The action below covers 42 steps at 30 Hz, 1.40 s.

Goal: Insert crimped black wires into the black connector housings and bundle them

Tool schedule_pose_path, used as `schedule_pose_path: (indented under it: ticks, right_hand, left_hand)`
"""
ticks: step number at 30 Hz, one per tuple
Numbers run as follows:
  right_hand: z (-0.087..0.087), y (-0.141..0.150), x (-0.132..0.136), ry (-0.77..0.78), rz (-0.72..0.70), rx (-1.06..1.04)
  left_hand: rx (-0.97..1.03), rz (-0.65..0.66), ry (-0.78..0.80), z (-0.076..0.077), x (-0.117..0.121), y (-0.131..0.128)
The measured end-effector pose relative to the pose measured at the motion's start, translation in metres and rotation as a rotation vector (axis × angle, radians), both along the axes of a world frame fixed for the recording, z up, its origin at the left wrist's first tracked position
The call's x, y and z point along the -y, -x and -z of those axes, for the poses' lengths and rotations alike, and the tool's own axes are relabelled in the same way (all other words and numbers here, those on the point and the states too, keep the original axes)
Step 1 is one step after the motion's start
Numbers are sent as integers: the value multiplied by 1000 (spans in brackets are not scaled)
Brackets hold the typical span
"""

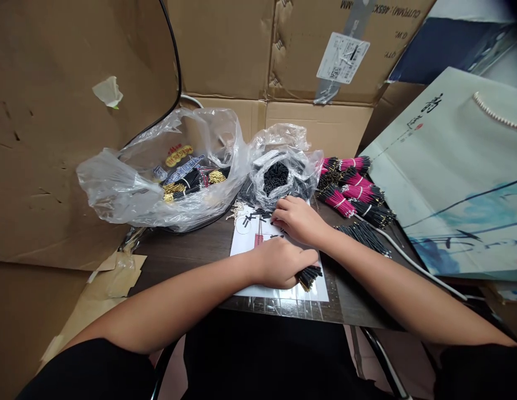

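My left hand (279,262) is closed around a bundle of thin black wires with gold tips (309,278), which stick out on its right side. Just beyond it, my right hand (300,220) has its fingers curled together over a white sheet (237,244). Whatever those fingertips pinch is too small and hidden to make out. Short black tubes (247,219) lie loose on the sheet beside the right fingertips. Behind that hand, a clear plastic bag (258,172) gapes open, showing many more short black tubes (276,178).
Wire bundles with pink and black parts (358,191) lie at right, near loose dark wires (364,239) and a white cable (412,258). Another plastic bag (112,189) holds gold-tipped bundles at left. Cardboard (225,50) walls the back; a paper bag (462,166) stands right.
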State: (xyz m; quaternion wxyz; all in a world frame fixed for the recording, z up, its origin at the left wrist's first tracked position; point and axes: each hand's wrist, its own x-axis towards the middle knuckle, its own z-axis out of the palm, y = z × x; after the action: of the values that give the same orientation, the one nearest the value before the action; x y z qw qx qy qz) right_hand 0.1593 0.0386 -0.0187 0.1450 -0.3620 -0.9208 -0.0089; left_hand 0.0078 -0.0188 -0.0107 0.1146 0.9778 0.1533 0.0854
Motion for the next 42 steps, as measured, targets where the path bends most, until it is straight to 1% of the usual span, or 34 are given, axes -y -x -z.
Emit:
schedule_pose_path:
  ticks: [4,9,15,19,21,23,26,28,30,32,36,42]
  right_hand:
    - [2,1,7,8,85,-54]
    - [9,1,5,44,163,-113]
    - [15,4,0,79,154,-92]
    - [14,13,-2,64,126,-22]
    - [9,14,-2,53,120,0]
    - [0,9,3,39,126,-5]
    - [-15,-11,21,-16,159,-92]
    - [-20,-25,37,-114,134,-254]
    - [-18,-35,53,-160,121,-357]
    - [-11,-39,67,-203,110,-427]
    - [1,-36,79,-190,88,-507]
    - [-2,-42,81,-79,100,-675]
  left_hand:
    - [6,18,-18,1,3,-1]
    - [44,27,-53,3,2,0]
    - [73,32,-55,3,1,1]
    - [138,-38,19,3,-3,3]
    - [232,-95,79,3,-5,6]
    - [344,-158,141,2,-8,8]
    - [481,-254,206,-2,-10,10]
    - [523,-315,241,-5,-10,8]
    - [524,-360,278,-8,-9,6]
    - [503,-381,319,-9,-7,4]
    - [468,-367,386,-9,-6,0]
    - [500,-366,448,-9,-12,-1]
